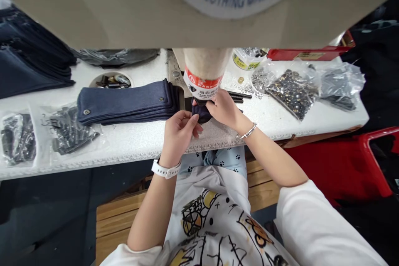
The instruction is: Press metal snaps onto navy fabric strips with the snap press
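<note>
A dark navy fabric piece (202,113) lies under the head of a clothing machine (204,64) that carries a red warning label. My left hand (181,131) pinches the near left edge of this fabric between thumb and forefinger. From the right, my right hand (225,110) grips the same piece close beneath the machine head; its fingertips are partly hidden there. Just left of my hands lies a stack of folded navy fabric pieces (124,102), the top one bearing a metal snap at each end.
Clear bags of small metal parts (291,91) lie on the right of the white table (264,121), beside a red tray (307,55). More bags of dark parts (73,131) sit at left. A hole with loose fasteners (112,80) is behind the stack. Black rods (238,96) lie near my right hand.
</note>
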Action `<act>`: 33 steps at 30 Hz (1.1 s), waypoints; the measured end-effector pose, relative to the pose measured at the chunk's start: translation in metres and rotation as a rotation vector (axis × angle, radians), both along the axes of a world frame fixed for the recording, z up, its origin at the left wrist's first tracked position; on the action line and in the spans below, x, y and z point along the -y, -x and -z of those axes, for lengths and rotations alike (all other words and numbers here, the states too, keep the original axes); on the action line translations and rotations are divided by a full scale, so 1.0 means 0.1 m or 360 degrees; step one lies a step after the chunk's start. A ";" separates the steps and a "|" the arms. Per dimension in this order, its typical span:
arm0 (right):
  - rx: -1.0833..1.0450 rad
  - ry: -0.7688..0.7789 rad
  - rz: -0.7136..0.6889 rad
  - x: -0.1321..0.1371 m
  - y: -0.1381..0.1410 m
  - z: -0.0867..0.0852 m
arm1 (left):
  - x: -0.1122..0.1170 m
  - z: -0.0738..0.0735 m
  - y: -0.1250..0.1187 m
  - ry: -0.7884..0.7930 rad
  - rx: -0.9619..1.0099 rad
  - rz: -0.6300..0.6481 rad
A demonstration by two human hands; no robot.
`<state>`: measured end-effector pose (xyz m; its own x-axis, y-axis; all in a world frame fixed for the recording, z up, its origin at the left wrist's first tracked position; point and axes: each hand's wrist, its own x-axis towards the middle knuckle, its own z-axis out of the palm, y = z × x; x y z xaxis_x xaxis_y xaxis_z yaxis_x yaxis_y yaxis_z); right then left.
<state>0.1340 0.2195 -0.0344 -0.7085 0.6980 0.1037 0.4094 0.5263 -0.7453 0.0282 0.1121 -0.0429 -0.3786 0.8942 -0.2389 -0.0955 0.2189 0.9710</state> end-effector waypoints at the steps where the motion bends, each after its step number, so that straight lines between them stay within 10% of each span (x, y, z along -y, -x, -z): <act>1: -0.0001 -0.0020 -0.0029 0.00 0.00 0.00 | 0.00 0.00 0.01 0.0002 -0.0010 0.0007; 17: 0.0030 -0.0298 -0.0083 0.03 -0.01 0.07 | -0.03 -0.05 -0.05 0.0041 0.0004 -0.0059; 33: -0.0354 0.0370 -0.0360 -0.18 -0.13 0.05 | -0.02 -0.05 -0.01 0.0143 0.0049 0.0006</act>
<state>0.1466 0.2376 -0.0391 -0.8253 0.5497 0.1295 0.1174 0.3913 -0.9127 0.0294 0.1142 -0.0380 -0.3664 0.8700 -0.3300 -0.1243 0.3057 0.9440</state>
